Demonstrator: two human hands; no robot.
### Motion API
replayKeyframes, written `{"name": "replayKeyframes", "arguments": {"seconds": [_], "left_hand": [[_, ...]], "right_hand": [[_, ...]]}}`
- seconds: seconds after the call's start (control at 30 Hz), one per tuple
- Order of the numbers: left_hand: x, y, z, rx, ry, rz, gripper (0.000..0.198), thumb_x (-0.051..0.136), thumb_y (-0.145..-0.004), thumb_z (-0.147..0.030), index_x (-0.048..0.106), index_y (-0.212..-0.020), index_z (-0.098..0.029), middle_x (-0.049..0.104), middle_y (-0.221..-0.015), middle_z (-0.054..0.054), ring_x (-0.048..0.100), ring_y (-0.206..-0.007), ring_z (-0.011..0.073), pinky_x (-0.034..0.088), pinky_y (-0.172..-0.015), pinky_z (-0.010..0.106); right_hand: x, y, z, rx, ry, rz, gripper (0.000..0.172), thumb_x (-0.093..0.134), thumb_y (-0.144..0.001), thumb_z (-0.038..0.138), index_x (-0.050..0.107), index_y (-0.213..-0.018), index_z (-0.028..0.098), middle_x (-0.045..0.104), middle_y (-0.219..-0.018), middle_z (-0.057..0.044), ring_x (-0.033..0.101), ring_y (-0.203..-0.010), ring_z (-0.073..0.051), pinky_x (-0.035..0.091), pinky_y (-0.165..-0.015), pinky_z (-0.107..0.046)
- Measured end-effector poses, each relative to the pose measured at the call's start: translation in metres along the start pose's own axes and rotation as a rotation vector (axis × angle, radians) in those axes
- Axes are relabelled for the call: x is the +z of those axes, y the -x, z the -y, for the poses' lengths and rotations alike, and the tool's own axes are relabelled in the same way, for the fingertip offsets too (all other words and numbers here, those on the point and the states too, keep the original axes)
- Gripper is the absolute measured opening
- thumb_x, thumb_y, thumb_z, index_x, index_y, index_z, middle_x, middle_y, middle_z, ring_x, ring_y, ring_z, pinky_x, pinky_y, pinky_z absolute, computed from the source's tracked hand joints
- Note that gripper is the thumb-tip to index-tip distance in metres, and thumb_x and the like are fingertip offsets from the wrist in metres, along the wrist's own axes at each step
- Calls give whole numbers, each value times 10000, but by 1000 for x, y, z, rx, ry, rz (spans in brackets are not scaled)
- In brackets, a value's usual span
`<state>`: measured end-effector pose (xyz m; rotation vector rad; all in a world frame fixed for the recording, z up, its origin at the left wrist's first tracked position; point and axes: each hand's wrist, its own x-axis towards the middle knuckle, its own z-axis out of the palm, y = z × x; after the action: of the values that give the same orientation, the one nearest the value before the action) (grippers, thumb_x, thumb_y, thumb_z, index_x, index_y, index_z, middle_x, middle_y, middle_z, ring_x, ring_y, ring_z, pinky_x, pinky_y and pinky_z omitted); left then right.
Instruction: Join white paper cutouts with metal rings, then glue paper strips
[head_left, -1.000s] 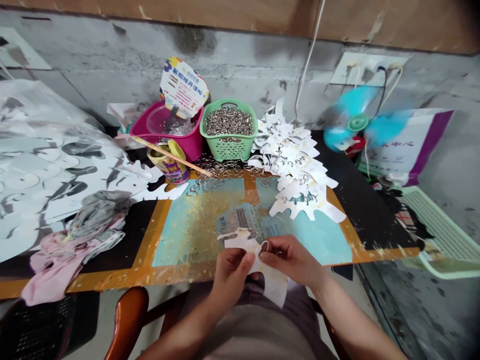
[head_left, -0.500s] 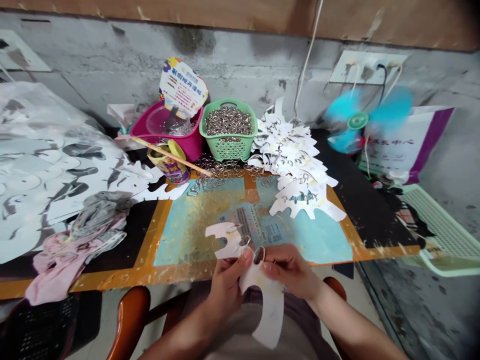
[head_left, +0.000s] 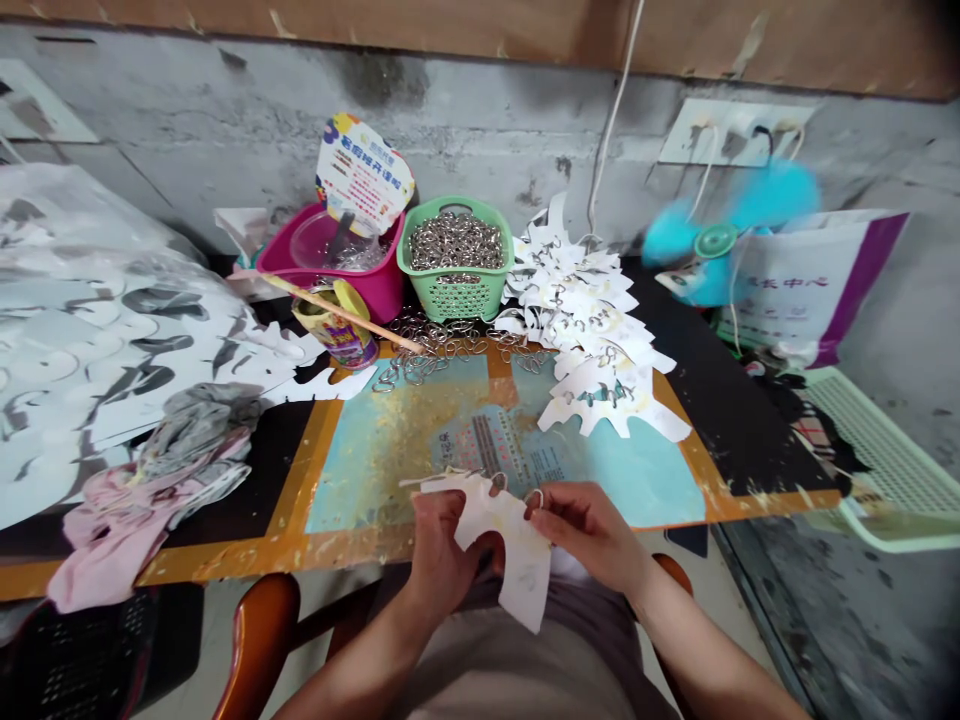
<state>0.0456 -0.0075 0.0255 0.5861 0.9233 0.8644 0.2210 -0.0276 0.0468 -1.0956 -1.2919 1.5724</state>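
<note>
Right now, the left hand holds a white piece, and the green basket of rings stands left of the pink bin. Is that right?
Not quite: the green basket of rings stands right of the pink bin, as the head view shows. The left hand does hold a white piece.

Black table (head_left: pixel 712 390), green basket (head_left: pixel 459 298), loose metal rings (head_left: pixel 452 341), stacked white cutouts (head_left: pixel 600 335)

Both forearms (head_left: pixel 367 640) are angled inward; the left hand (head_left: pixel 439 540) is curled, and the right hand (head_left: pixel 589 530) (closed in a pinch) is held near it
</note>
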Motion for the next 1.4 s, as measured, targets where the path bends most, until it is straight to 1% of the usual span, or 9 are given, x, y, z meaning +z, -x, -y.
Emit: {"name": "replayKeyframes", "arguments": {"seconds": [0.1,0.23,0.43,0.67,0.83,0.93,1.07,1.2,1.4], "left_hand": [[3,1,-3,67,-159,-48,407,866,-616,-457,605,-707,-158,597,-563,-17,525,-469,103,415,-429,196],[8,2,-4,146,-274,-37,407,817,-706,-471,570,-682,-148,509,-492,-54,437,-408,63,369,-389,171],[8,3,-3,179,-231,-57,385,804,-738,-448,541,-750,-168,520,-485,-69,437,-360,59,378,-354,164],[16,14,3,118,88,69,473,819,-697,-514,490,-648,-178,412,-401,-106,257,-289,3,247,-303,113],[15,15,7,107,141,129,479,805,-698,-550,519,-614,-175,371,-310,-103,281,-257,21,331,-324,132],[11,7,12,164,105,39,461,839,-664,-525,541,-654,-173,463,-387,-91,325,-265,23,303,-298,135],[6,-1,18,223,31,-64,444,837,-688,-488,520,-693,-178,476,-458,-96,371,-312,25,298,-307,132],[9,3,14,186,42,-138,486,879,-628,-475,503,-754,-194,484,-478,-117,359,-320,19,304,-311,122],[14,10,15,52,131,48,500,814,-679,-545,479,-658,-174,444,-378,-103,252,-252,-3,212,-293,115]], "right_hand": [[-4,3,1,11,62,8,448,620,-876,571,536,-693,171,424,-635,30,340,-594,-104,257,-542,-240],[-9,5,4,24,-44,11,514,543,-874,670,584,-783,166,482,-683,4,398,-616,-123,309,-561,-246],[-5,5,9,-27,72,-57,367,650,-897,451,535,-692,169,410,-636,39,328,-592,-94,248,-536,-235],[23,2,-6,-107,-412,-79,321,712,-834,482,613,-755,187,567,-718,-7,507,-608,-127,418,-586,-254],[36,-6,-19,-12,-697,-76,324,820,-707,460,639,-737,192,584,-673,3,531,-541,-120,449,-524,-240],[27,-10,-18,-1,-691,-56,377,786,-711,529,685,-787,173,607,-647,-16,533,-525,-135,461,-540,-267],[9,-8,-7,-80,-487,-26,614,655,-701,768,680,-747,156,581,-651,-37,503,-563,-153,407,-523,-269],[7,-5,-2,-70,-141,-40,377,744,-793,513,628,-713,164,520,-645,10,431,-569,-107,362,-535,-231],[20,-5,-27,-87,-401,44,361,722,-814,508,572,-756,185,585,-673,-6,499,-549,-112,426,-539,-236]]}}
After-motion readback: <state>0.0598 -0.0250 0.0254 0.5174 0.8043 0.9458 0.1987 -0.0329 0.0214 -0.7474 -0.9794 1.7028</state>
